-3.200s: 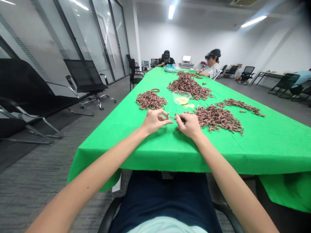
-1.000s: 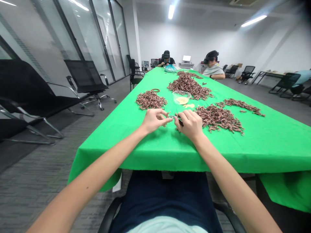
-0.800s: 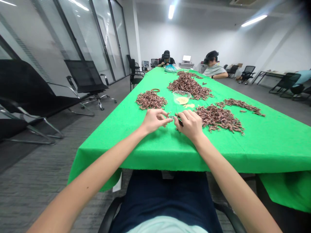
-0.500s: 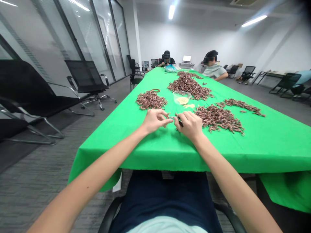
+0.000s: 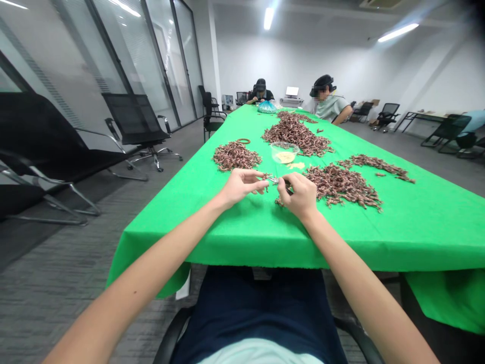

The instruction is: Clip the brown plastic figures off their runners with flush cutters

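My left hand [image 5: 244,187] pinches a small brown, knobbly dried piece [image 5: 267,178] between thumb and fingers. My right hand [image 5: 299,194] is closed round a small hand tool [image 5: 273,179] with a shiny metal tip and a dark handle; its exact kind is too small to tell. The tool's tip meets the piece between both hands, just above the green tablecloth [image 5: 242,232]. A heap of similar brown pieces [image 5: 237,155] lies beyond my left hand, and a larger heap [image 5: 343,184] spreads to the right of my right hand. A few pieces lie partly hidden beneath the right hand.
A clear plastic bowl [image 5: 284,152] with pale bits stands ahead of my hands, with pale scraps [image 5: 295,165] beside it. Farther off are a big brown heap [image 5: 295,134], a brown ring [image 5: 243,141] and a bluish bag [image 5: 267,106]. Two people sit at the far end.
My right hand has shifted slightly right, showing more of the tool's metal tip. My left fingers have straightened a little. The person at the right has leaned left, head lower.
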Available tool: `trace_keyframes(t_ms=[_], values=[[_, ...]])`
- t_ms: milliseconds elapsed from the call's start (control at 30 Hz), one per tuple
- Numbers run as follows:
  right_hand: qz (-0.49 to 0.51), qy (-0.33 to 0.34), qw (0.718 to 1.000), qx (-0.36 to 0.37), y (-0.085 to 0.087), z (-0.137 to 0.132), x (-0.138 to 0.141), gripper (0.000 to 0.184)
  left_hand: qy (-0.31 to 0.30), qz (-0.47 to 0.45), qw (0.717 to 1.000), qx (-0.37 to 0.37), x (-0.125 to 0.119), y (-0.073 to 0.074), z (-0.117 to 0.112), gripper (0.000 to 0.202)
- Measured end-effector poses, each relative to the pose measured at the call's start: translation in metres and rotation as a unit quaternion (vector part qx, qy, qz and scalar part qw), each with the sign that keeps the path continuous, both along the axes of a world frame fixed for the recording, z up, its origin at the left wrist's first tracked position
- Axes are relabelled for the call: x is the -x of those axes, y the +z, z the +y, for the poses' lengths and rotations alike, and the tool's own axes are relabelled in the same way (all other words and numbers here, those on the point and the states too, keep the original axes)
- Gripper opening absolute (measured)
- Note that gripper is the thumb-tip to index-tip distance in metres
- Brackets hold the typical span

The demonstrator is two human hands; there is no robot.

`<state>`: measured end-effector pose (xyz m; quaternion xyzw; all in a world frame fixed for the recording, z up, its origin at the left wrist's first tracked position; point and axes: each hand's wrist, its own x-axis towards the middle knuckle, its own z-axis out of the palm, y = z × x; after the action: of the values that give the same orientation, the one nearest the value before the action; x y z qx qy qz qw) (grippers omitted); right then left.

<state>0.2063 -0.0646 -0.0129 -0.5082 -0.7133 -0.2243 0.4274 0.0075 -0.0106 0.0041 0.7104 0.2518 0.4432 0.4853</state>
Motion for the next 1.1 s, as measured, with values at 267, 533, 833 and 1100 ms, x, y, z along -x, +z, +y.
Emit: trace_keyframes(t_ms=[267,533,833,1100], values=[[0.048,0.022,0.998,0.027,0.003,-0.002,0.002,0.027,0.041,-0.022,0.999,-0.011,0.001,-0.001,0.004,0.037],[0.055,0.021,0.996,0.063,0.002,0.0,0.002,0.029,0.057,-0.049,0.994,0.081,0.0,-0.001,0.004,0.041],[0.061,0.005,0.994,0.087,0.0,0.004,0.0,0.035,0.07,-0.035,0.973,0.219,0.006,-0.01,0.019,0.016],[0.071,0.008,0.992,0.1,0.0,0.004,0.0,0.038,0.055,-0.095,0.956,0.272,0.006,-0.003,0.018,0.017]])
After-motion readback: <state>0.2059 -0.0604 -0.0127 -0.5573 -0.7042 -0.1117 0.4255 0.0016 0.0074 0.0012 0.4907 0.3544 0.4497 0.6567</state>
